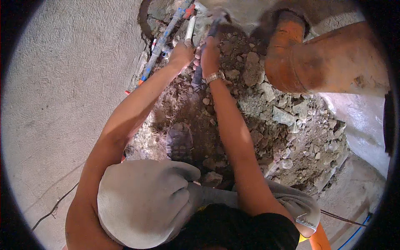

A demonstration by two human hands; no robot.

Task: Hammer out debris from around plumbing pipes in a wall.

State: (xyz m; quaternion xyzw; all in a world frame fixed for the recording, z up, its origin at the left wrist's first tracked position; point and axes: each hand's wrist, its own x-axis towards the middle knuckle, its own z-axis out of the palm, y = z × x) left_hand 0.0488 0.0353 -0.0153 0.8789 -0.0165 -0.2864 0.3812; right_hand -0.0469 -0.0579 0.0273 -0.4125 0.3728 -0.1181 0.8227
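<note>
Left hand (182, 55): my fingers are curled round a white rod (191, 28), its bare end sticking out beyond my fist.
Right hand (209, 56): clenched on the dark handle of a hammer (214, 28), just beside my left; a watch (215, 76) circles this wrist.
Hammer: slants over the broken ground, its head blurred at the far edge of the dig.
Blue pipe (158, 48): runs slantwise, left of my fists.
Orange pipe (329, 62): thick, bent, well to the right above rubble (287, 116).
Shoe (179, 141): on the dirt between my forearms.
</note>
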